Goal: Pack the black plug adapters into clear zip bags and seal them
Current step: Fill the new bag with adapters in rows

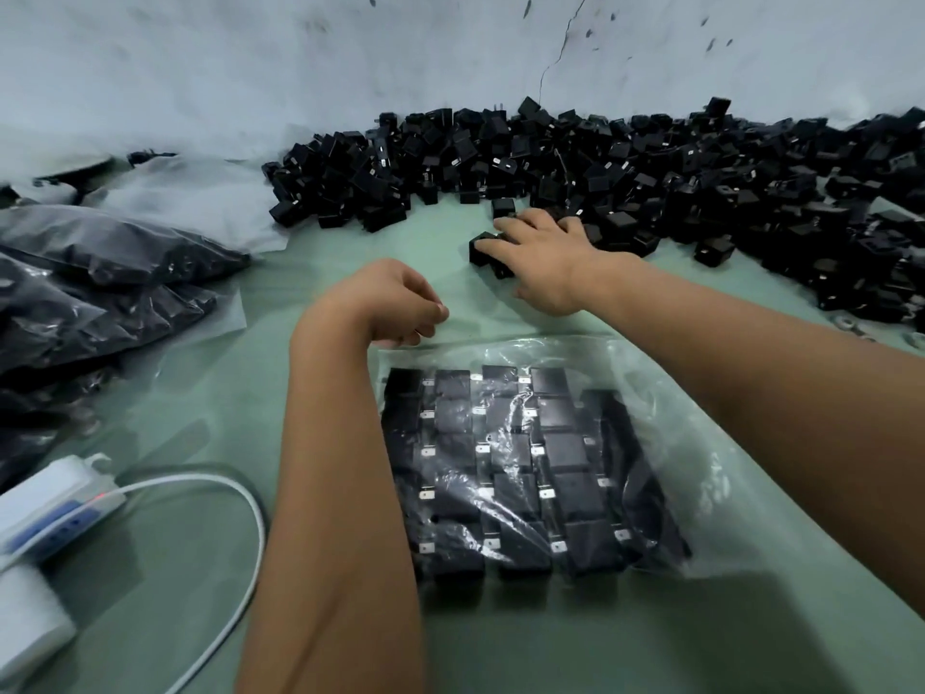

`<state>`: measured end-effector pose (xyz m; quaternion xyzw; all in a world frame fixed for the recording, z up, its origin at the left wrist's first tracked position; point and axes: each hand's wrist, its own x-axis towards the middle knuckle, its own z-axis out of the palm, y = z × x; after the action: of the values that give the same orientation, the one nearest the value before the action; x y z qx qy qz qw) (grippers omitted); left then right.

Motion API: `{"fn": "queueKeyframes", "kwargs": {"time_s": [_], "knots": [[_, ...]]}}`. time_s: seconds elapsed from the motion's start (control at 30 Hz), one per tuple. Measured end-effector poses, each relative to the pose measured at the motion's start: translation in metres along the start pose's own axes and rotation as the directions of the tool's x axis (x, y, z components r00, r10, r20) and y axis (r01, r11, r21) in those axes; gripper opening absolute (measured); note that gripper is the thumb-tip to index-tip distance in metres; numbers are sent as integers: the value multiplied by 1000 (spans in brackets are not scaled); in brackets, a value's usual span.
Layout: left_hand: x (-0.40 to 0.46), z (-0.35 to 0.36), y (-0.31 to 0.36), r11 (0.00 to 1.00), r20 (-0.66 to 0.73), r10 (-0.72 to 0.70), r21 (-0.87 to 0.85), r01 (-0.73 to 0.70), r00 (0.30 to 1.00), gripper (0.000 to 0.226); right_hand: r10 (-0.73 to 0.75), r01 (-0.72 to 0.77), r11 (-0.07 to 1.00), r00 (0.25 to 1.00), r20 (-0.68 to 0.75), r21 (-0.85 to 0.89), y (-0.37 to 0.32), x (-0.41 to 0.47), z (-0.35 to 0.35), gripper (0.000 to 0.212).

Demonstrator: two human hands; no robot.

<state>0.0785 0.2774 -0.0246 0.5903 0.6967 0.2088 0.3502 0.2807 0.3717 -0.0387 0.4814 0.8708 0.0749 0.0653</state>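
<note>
Far left: a heap of filled clear plastic bags, dark with black adapters inside, stacked on the pale green surface. Below them, a white power strip with a blue panel and its white cable looping across the surface.

Centre: left hand, fingers curled loosely inward at the top left corner of a clear zip bag; whether they pinch the bag's edge cannot be told. The bag lies flat, holding black plug adapters in neat rows, metal prongs showing.

Right of centre: right hand, palm down, fingers spread and bent over a few loose black plug adapters at the near edge of the pile.

Rear and right: a long pile of loose black cube-shaped plug adapters against the white wall.
</note>
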Motion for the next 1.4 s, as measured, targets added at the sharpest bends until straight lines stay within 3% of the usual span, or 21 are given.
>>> {"fn": "queueKeyframes", "kwargs": {"time_s": [0.23,0.37,0.47,0.53,0.63,0.73,0.8,0.9,1.0,1.07,1.2,1.3,1.4], "knots": [[2,-1,-5,1000,-3,5,-10,-5,1000,8,-18,14,1000,979,-203,-21,-14,1,8,27],[2,-1,-6,1000,-6,24,11,-24,1000,7,-57,61,998,966,-251,5,-9,-16,1,28],[1,1,-2,997,-6,72,28,-72,997,6,18,53,961,967,-254,271,2,-37,-4,44],[0,4,5,993,0,110,40,-110,994,5,138,25,885,939,-315,465,16,-57,-6,46],[-3,16,26,976,-1,208,65,-208,978,7,356,-7,773,833,-424,634,46,-99,-1,33],[-10,37,56,925,47,376,35,-377,926,15,554,-34,528,771,-313,849,67,-149,18,24],[-16,54,75,865,107,501,-32,-501,859,21,602,-13,354,768,-217,935,68,-174,37,26],[-27,81,103,785,194,607,1,-619,771,39,641,60,103,759,-112,993,61,-192,59,24],[-36,110,119,751,318,600,93,-654,734,71,690,-8,133,718,-87,991,64,-196,65,45],[-40,125,123,732,375,577,156,-663,725,79,712,1,74,700,-53,997,66,-198,63,62],[-39,131,125,705,405,571,204,-679,714,67,650,48,-58,760,1,997,68,-203,60,58],[-34,123,121,686,418,591,190,-703,690,34,562,40,-28,827,-17,999,69,-207,56,30],[-28,115,116,698,407,599,155,-699,689,17,399,10,-55,917,12,998,69,-213,54,37]]}}
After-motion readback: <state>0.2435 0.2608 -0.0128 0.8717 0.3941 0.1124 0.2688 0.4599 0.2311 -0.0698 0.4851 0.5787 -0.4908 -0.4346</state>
